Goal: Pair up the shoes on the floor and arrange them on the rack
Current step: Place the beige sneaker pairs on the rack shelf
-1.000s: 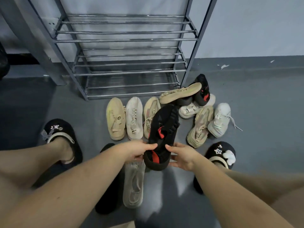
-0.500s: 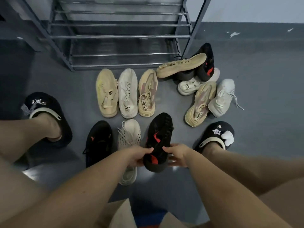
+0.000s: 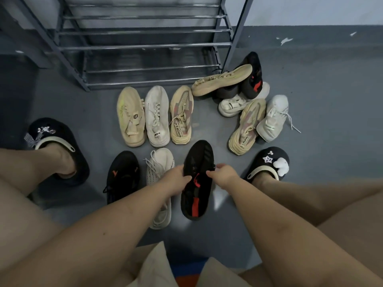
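Both hands hold a black shoe with red marks (image 3: 198,181) at the lower middle of the frame, its toe pointing up the frame toward the rack (image 3: 145,46). The left hand (image 3: 176,180) grips its left edge and the right hand (image 3: 224,177) its right edge, fingers curled onto the upper; whether the sole touches the floor (image 3: 331,100) cannot be told.

Just left of it lie a white laced shoe (image 3: 159,168), partly under the left forearm, and another black shoe (image 3: 122,177) with small orange marks. Above these, in the middle of the frame, three shoes stand side by side, toes toward the rack: a beige shoe (image 3: 131,117), a white shoe (image 3: 156,116) and a tan shoe with lettering (image 3: 182,114).

At the upper right sits a loose heap of shoes (image 3: 246,96), tan, black and white, some lying across others. The metal rack fills the upper left and middle. The person's feet wear black slippers, one at the left (image 3: 56,139), one at the right (image 3: 269,162).
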{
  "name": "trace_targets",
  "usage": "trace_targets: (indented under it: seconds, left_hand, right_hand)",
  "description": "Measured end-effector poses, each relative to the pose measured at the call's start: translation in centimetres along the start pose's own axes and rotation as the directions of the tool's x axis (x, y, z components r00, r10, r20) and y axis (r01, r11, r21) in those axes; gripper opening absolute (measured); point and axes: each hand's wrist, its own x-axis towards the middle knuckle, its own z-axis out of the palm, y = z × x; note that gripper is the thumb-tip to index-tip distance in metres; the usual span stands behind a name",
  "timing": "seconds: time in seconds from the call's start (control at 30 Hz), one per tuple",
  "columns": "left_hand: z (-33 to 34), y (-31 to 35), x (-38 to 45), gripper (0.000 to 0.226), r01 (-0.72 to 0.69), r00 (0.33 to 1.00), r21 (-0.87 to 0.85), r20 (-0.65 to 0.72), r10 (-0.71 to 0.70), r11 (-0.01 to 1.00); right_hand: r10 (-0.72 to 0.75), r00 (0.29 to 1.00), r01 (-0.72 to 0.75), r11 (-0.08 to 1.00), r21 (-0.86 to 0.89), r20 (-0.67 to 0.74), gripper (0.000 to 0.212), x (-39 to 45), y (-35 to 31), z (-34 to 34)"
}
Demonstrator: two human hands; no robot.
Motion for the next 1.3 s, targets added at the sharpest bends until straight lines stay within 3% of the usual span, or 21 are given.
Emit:
trace_targets:
  seconds: [0.07, 0.13, 0.27, 0.43, 0.53, 0.83, 1.3]
  left_hand:
    - [-0.5, -0.1, -0.4, 0.056, -0.080, 0.996, 0.183, -0.016, 0.084, 0.980]
    - [-0.8, -0.1, -0.5, 0.065, -0.143, 0.987, 0.366, -0.014, 0.159, 0.920]
    - [-0.3, 0.6, -1.4, 0.070, -0.221, 0.967, 0.540, 0.016, 0.253, 0.812]
    - [1.0, 1.2, -2.8, 0.069, -0.254, 0.942, 0.698, 0.020, 0.336, 0.669]
    - [0.9, 1.4, -3.2, 0.070, -0.252, 0.935, 0.732, 0.014, 0.355, 0.633]
    - [-0.1, 2.1, -3.4, 0.068, -0.261, 0.923, 0.666, -0.039, 0.382, 0.699]
    - [-1.3, 5.9, 4.4, 0.067, -0.224, 0.947, 0.764, 0.023, 0.322, 0.605]
  right_hand:
    - [-0.086, 0.996, 0.078, 0.962, -0.262, -0.021, 0.057, -0.4, -0.2, -0.1]
    - [-0.153, 0.988, 0.128, 0.908, -0.398, -0.031, 0.059, -1.0, -0.5, 0.1]
    - [-0.265, 0.961, 0.195, 0.848, -0.492, -0.077, 0.069, -2.8, -1.1, 0.6]
    - [-0.303, 0.944, 0.178, 0.801, -0.571, -0.130, 0.071, -4.7, -0.6, 0.3]
    - [-0.299, 0.941, 0.156, 0.799, -0.580, -0.159, 0.070, -5.7, -0.1, -0.5]
    - [-0.287, 0.922, 0.072, 0.787, -0.613, -0.261, 0.062, -7.0, 0.4, -2.6]
    - [-0.137, 0.952, -0.025, 0.857, -0.515, -0.275, 0.069, 3.1, 2.0, -9.0]
